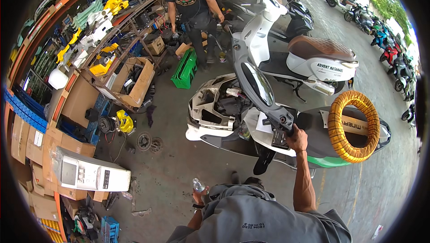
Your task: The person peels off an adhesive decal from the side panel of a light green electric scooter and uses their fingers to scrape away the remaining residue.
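Note:
My right hand (297, 140) is wrapped round the near end of the handlebar of a partly stripped scooter (215, 129). The handlebar's grey cover with its glossy dark display (257, 84) slants away from me toward the far grip. Panels are off the scooter's front, and wires and inner parts show. In my left hand (199, 197), low in the view and apart from the scooter, is a clear plastic bottle (198, 184). A ring-shaped tyre in gold wrapping (335, 126) rests on the scooter's black seat.
Beyond stands a white scooter (309, 66) with a brown seat. A co-worker in a dark shirt (188, 1) is near a green bag (184, 69). Shelves of parts and cardboard boxes (31, 149) line the left; a white machine cover (92, 173) juts out. Metal discs (144, 141) lie on the floor.

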### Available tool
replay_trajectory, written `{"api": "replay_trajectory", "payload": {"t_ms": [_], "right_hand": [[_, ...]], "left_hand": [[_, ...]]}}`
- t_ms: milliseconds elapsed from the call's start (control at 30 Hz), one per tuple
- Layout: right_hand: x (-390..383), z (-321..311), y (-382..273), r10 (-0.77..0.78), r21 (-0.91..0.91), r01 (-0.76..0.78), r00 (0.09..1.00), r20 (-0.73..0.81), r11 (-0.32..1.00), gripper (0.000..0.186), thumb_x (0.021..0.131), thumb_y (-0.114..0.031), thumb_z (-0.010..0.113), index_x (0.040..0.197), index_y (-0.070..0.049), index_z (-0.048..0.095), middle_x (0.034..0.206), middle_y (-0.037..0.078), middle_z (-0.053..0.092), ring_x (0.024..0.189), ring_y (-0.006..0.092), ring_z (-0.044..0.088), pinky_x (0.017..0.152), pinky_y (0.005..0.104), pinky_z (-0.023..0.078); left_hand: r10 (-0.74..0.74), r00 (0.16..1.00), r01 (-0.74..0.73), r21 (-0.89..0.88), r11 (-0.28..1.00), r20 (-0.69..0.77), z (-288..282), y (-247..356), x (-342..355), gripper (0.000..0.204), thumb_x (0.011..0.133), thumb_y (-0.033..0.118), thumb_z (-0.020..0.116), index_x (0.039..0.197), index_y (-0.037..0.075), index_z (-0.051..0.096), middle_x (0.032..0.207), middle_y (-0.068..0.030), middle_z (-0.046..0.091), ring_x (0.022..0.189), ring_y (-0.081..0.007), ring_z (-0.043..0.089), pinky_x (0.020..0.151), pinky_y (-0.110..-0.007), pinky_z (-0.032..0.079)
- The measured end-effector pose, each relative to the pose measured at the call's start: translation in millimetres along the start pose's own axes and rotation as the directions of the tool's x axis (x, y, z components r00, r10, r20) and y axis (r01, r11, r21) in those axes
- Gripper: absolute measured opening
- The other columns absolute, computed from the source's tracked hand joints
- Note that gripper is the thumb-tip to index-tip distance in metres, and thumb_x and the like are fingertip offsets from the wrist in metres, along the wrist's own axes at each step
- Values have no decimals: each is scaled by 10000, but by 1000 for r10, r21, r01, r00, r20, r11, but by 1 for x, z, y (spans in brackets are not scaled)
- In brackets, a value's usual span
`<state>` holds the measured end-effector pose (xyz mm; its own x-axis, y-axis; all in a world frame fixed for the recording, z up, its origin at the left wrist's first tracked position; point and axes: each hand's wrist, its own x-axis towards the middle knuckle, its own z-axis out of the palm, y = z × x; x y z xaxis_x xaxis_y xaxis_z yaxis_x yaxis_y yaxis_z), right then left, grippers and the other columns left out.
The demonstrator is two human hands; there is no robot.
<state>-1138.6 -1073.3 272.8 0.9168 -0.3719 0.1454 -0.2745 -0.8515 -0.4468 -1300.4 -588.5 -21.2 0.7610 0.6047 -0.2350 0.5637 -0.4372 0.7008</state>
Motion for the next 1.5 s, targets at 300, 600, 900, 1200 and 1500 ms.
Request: {"api": "replay_trajectory", "payload": {"t_ms": [300, 600, 900, 1200, 1500], "right_hand": [[1, 3, 2, 2, 0, -2, 1000, -1, 1000, 347, 725, -310, 735, 931, -69, 595, 771, 198, 668, 782, 419, 637, 686, 500, 514], [1, 1, 1, -29, 20, 30, 999, -21, 999, 332, 741, -275, 690, 1004, -83, 627, 782, 206, 673, 782, 410, 653, 709, 491, 519], [1, 3, 0, -6, -6, 6, 1000, -25, 1000, 346, 720, -307, 736, 930, -65, 606, 780, 192, 674, 778, 413, 644, 680, 489, 519], [0, 1, 0, 18, -26, -18, 1000, 8, 999, 335, 722, -291, 721, 952, -75, 609, 788, 195, 676, 785, 414, 648, 701, 498, 520], [-4, -6, -9, -34, -8, 33, 999, -39, 999, 325, 731, -287, 725, 934, -62, 607, 795, 207, 674, 796, 420, 645, 709, 502, 515]], "left_hand": [[-21, 1000, 21, 63, 998, 8, -3, 8, -6, 714, 529, 416, 873, 1028, -12, 595, 959, -224, 671, 917, -421, 637, 789, -490, 496], [9, 999, -10, 48, 999, 32, -10, 27, -7, 682, 546, 381, 865, 1031, -8, 586, 966, -219, 667, 923, -420, 635, 790, -492, 493], [283, 959, -283, -29, 959, -18, -32, 128, 15, 605, 611, 318, 862, 1014, -19, 562, 978, -219, 640, 901, -432, 618, 764, -487, 486], [750, 634, -771, -72, 633, -189, -115, 350, 36, 556, 658, 251, 860, 1069, 2, 580, 1015, -158, 624, 950, -367, 582, 831, -444, 478], [909, -7, -997, 76, 28, -416, -213, 518, 11, 655, 562, 275, 906, 1068, 15, 581, 1022, -132, 635, 866, -306, 612, 771, -411, 492]]}}
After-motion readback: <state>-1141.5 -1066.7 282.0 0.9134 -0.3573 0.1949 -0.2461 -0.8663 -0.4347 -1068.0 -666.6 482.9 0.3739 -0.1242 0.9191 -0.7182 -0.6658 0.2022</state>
